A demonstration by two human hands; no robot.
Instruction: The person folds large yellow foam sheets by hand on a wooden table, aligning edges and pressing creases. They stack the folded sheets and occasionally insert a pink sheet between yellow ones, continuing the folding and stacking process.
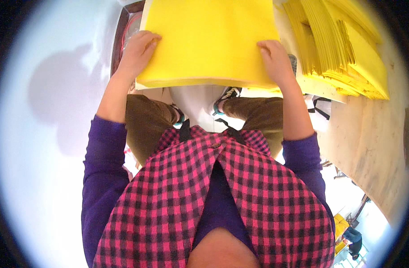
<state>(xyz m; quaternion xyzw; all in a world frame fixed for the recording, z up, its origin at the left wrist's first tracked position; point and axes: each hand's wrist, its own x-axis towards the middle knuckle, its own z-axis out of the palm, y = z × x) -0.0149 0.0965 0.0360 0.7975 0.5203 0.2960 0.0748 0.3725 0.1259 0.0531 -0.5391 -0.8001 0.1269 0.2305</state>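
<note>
Where the checked garment (213, 178) ends, floor shows, then near edge of yellow sheet (209, 53); sheet runs fwd, btwn the two hands. L hand (139, 51) at L margin, R hand (276, 58) at R margin: abt equally near, sheet inboard of each. Fingers curled inward, seemingly touching it; pinched on it or just resting, can't tell. Long axis unclear, far end out of frame. Off to R, past R hand: folded yellow pieces (320, 40) piled on wooden table (369, 143).

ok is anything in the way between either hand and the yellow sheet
Nothing visible: the left hand and right hand are at opposite edges of the yellow sheet; the yellow pile lies off right.
</note>
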